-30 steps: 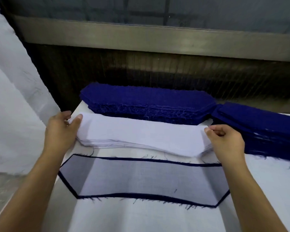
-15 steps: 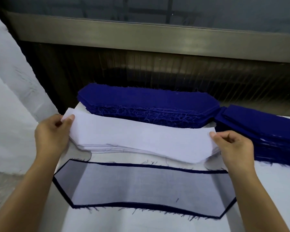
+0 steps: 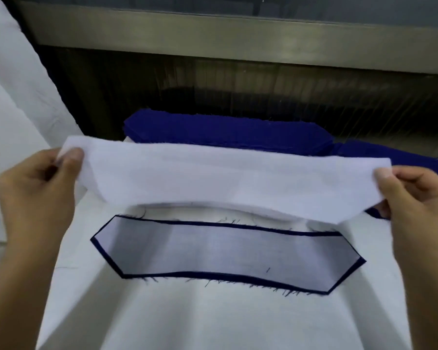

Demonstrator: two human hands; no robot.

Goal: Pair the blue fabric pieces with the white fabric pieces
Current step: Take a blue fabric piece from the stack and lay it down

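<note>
The white fabric piece (image 3: 225,178) hangs in the air over the bench (image 3: 213,319), stretched between both hands and sagging a little along its lower edge, above the remaining white stack (image 3: 213,207) and just behind a finished pair (image 3: 225,251) whose blue rim shows all round. Being thin and limp, it could probably land skewed or creased if one end drops first, so its angled ends would miss the outline of its blue partner; a second layer may also cling to it unnoticed. The left hand (image 3: 36,195) pinches the left end between thumb and curled fingers (image 3: 72,155), and the right hand (image 3: 415,205) pinches the right end likewise. The blue stack (image 3: 225,132) lies behind, untouched.
</note>
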